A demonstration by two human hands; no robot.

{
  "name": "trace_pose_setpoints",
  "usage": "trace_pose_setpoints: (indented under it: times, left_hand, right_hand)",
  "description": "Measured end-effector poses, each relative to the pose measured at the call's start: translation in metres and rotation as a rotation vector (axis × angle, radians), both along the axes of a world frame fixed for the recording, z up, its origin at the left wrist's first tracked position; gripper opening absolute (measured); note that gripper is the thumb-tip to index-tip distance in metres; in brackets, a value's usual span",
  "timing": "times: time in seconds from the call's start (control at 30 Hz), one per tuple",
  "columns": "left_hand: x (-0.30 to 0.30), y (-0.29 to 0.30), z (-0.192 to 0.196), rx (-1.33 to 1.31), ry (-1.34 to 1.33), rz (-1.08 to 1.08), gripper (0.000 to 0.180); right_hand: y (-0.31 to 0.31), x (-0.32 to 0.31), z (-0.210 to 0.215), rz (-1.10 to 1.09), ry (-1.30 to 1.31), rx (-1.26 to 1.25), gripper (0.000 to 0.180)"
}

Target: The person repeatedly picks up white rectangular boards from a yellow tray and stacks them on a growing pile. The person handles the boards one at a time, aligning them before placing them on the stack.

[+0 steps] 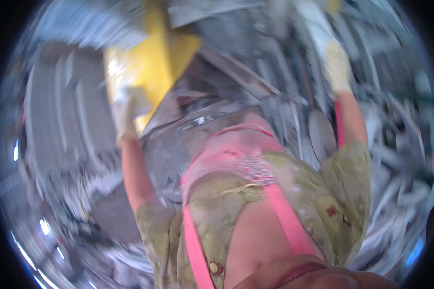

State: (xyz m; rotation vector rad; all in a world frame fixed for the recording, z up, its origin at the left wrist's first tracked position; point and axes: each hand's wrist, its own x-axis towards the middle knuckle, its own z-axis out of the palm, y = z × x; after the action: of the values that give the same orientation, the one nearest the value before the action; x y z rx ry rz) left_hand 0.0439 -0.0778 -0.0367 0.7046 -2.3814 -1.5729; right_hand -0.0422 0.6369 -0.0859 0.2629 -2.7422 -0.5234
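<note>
My left hand (pixel 126 113), in a pale work glove, is at the lower left edge of a bright yellow folded panel (pixel 147 70). A small greyish patch (pixel 141 100) shows beside its fingers, too smeared to name. Whether the hand grips the panel or only lies against it is lost in blur. My right hand (pixel 336 67), also in a pale glove, reaches forward at the upper right. Just beyond it runs a long whitish piece (pixel 314 23), and the two seem to meet. Motion blur hides the fingers of both hands.
Ribbed grey pieces (pixel 65 106) are stacked at the left. Long grey strips (pixel 275 62) lie across the far middle and right. A brownish bar (pixel 241 72) slants beside the yellow panel. A pink apron (pixel 236 144) covers my front, and a grey surface (pixel 169 149) lies before it.
</note>
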Motion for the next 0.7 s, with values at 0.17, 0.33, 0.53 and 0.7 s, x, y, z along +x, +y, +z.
trace_pose_setpoints:
  times: [0.17, 0.33, 0.53, 0.7]
  left_hand:
    - [0.000, 0.010, -0.011, -0.556, -0.259, 0.089, 0.049]
    - [0.003, 0.031, 0.002, -0.326, -0.269, 0.110, 0.069]
    - [0.004, 0.038, 0.007, -0.119, -0.177, 0.144, 0.067]
    - [0.011, 0.033, 0.031, 0.175, -0.131, -0.097, 0.054]
  right_hand:
    - [0.016, 0.009, 0.005, 0.054, -0.211, -0.392, 0.061]
    - [-0.005, -0.030, 0.077, -0.394, -0.349, -0.313, 0.049]
    - [-0.160, -0.018, 0.100, 0.004, -0.543, -1.527, 0.048]
    - [-0.379, -0.001, 0.074, 0.211, -0.777, -1.792, 0.049]
